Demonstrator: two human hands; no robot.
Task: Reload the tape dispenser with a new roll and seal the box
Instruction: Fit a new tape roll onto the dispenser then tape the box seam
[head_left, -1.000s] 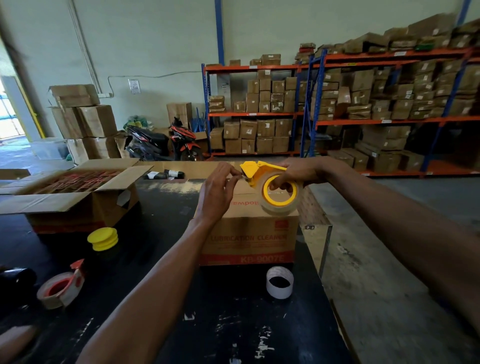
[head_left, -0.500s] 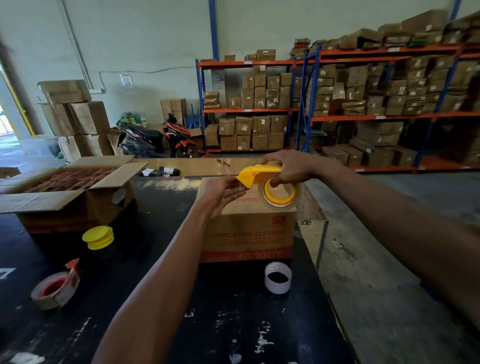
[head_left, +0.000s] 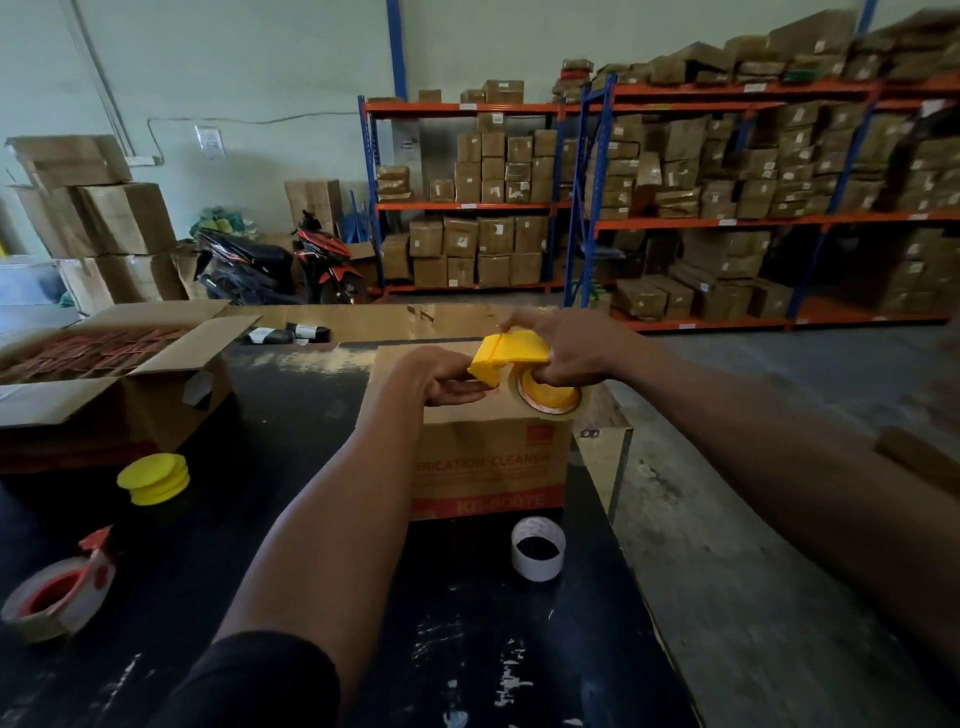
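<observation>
A yellow tape dispenser (head_left: 511, 356) carrying a clear tape roll (head_left: 548, 402) sits low on top of the closed cardboard box (head_left: 483, 462) printed "LUBRICATION CLEANER". My right hand (head_left: 569, 351) grips the dispenser from above. My left hand (head_left: 441, 379) lies on the box top just left of the dispenser's front edge, fingers pointing at it; whether it pinches the tape end is hidden. An empty white tape core (head_left: 538, 555) stands on the black table (head_left: 363, 597) in front of the box.
An open carton (head_left: 104, 384) of red packets sits at the left. Nearer me are a yellow cap stack (head_left: 154, 478) and a red dispenser with tape (head_left: 62, 597). The table's right edge drops to concrete floor. Shelves of boxes and a motorbike stand behind.
The dispenser has come down from above the box onto its top and tilted flatter. My left hand has dropped with it onto the box lid.
</observation>
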